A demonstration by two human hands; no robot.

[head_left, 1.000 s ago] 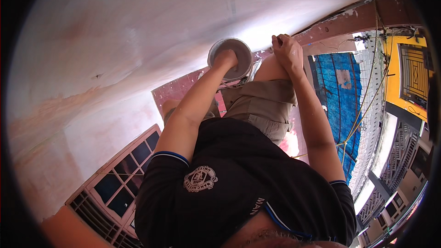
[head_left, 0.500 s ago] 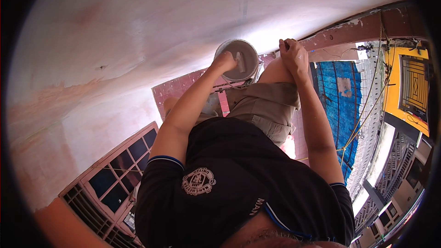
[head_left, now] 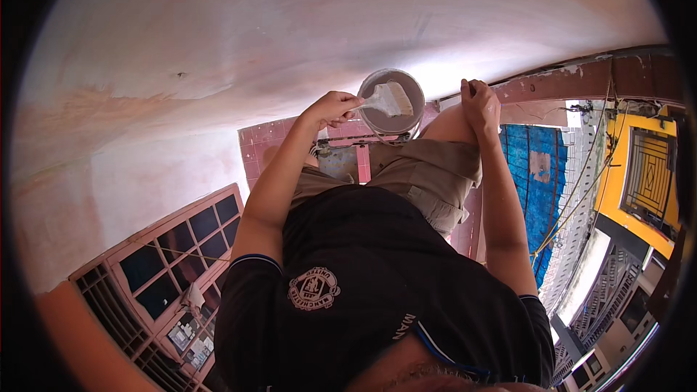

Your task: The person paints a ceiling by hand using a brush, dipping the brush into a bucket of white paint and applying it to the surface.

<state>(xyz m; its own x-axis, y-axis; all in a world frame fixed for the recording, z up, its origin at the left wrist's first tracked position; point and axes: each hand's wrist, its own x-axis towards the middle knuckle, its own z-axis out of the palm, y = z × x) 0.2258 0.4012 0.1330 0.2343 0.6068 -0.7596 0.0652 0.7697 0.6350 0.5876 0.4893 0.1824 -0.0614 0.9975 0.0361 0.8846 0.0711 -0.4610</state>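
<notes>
My left hand (head_left: 332, 109) is closed around the pale handle of a wide paintbrush (head_left: 394, 99). Whitish paint coats the brush, and its bristles lie over the mouth of a round grey bucket (head_left: 393, 125). That bucket sits near the foot of the wall, just beyond my knees; its contents look greyish and are partly hidden by the brush. My right hand (head_left: 481, 106) rests by my right knee with its fingers curled in. Whether anything is between those fingers cannot be made out.
A large wall (head_left: 218, 22) with patchy whitish coating rises ahead and to the left. Lower left is a pink-framed window (head_left: 174, 254). Pink tiles (head_left: 261, 141) lie below. At right are a brown beam (head_left: 581, 76), yellow ropes (head_left: 573, 207) and a blue sheet (head_left: 541, 196).
My left hand has drawn back from inside the bucket, lifting the paintbrush so its bristles now show over the opening. The right hand keeps its place by the knee. The whole view has shifted slightly.
</notes>
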